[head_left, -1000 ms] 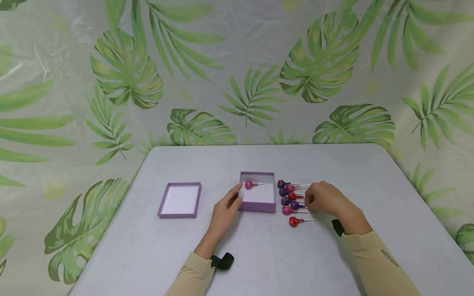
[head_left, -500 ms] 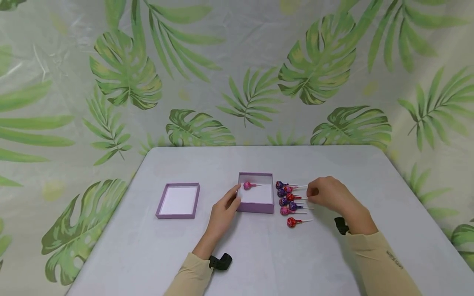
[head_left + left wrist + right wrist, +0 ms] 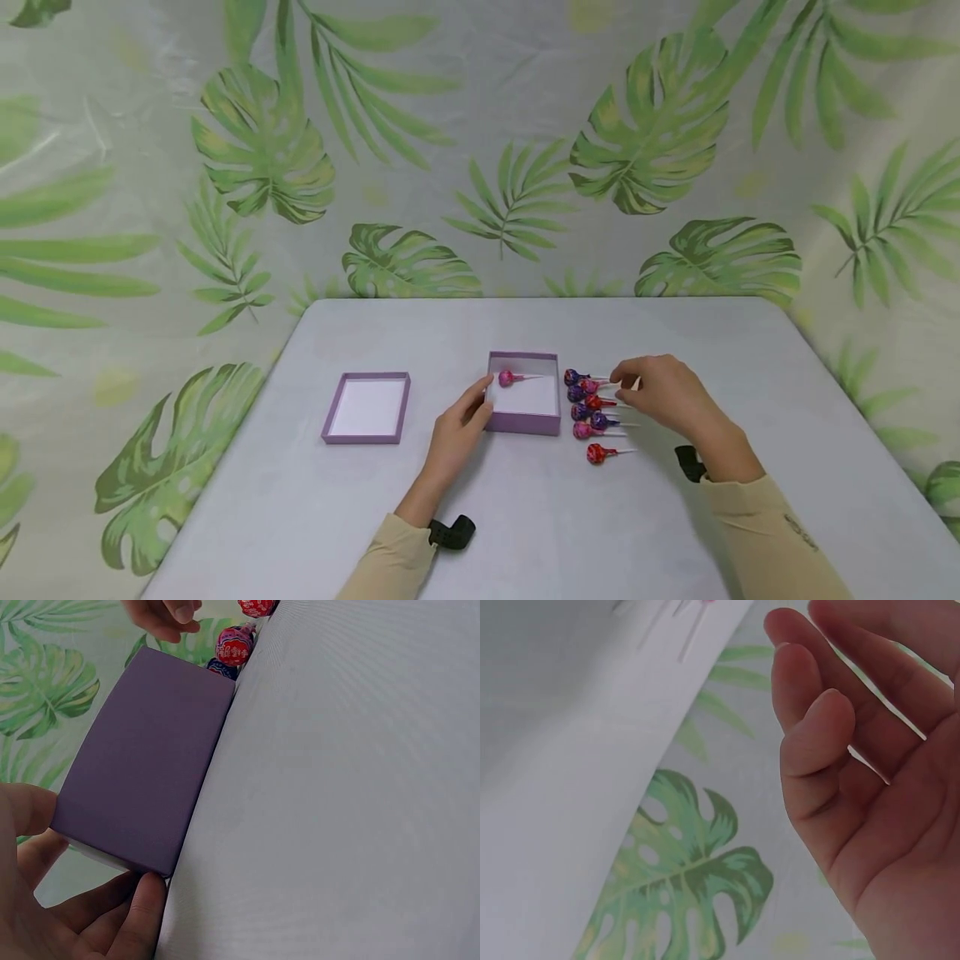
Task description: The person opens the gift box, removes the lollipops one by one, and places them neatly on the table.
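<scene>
My left hand (image 3: 457, 429) holds the left side of a shallow purple box (image 3: 522, 425), its digits at the wall from rim to base in the left wrist view. Inside lies a pink-wrapped lollipop (image 3: 506, 378) with its stick to the right. My right hand (image 3: 667, 396) hovers at the stick ends of several lollipops, thumb and index finger slightly apart; the right wrist view shows nothing held in its loosely bent fingers. Among them are a pink lollipop (image 3: 582, 430), purple lollipops (image 3: 580, 412) and a red lollipop (image 3: 597, 453) nearest me.
A purple lid (image 3: 367, 408) with a white inside lies at the left of the white table (image 3: 525, 517). A leaf-patterned cloth (image 3: 412, 125) hangs behind the table's far edge. Both wrists wear a black camera band (image 3: 453, 532).
My right hand has shifted slightly away from me along the stick ends, and its thumb and index finger have parted. My left hand stays at the box.
</scene>
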### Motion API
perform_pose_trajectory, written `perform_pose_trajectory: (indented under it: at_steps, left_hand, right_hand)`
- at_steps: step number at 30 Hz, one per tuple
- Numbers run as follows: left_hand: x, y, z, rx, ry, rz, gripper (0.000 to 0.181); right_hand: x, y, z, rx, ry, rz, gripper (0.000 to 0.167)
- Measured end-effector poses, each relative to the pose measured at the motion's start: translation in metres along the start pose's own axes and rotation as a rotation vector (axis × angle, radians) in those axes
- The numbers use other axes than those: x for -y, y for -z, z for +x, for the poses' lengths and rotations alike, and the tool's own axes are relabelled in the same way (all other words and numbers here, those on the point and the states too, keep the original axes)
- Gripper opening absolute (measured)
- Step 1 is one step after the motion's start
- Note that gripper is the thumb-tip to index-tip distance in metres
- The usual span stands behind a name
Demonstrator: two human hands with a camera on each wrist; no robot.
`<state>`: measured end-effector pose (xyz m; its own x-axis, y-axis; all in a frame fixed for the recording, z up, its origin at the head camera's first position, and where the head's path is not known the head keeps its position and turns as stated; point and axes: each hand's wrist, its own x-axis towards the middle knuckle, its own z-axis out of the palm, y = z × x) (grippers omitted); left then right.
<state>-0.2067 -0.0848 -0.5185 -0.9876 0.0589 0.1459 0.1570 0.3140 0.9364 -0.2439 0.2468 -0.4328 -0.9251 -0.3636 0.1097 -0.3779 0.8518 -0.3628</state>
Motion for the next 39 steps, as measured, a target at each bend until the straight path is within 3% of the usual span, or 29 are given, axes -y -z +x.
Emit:
perform_pose_trajectory:
  at_steps: [8, 31, 39]
  left_hand:
    - [0.001, 0.0, 0.0, -0.003, 0.001, 0.012, 0.041]
    - [-0.003, -0.003, -0.002, -0.01, -0.007, 0.01, 0.042]
    - [-0.003, -0.002, 0.0, -0.016, -0.016, 0.014, 0.042]
  right_hand:
    - [0.009, -0.005, 0.004, -0.008, 0.019, 0.018, 0.024]
    - [0.08, 0.009, 0.056, -0.047, 0.187, 0.137, 0.031]
    - [0.1, -0.005, 0.078, 0.017, 0.176, 0.17, 0.033]
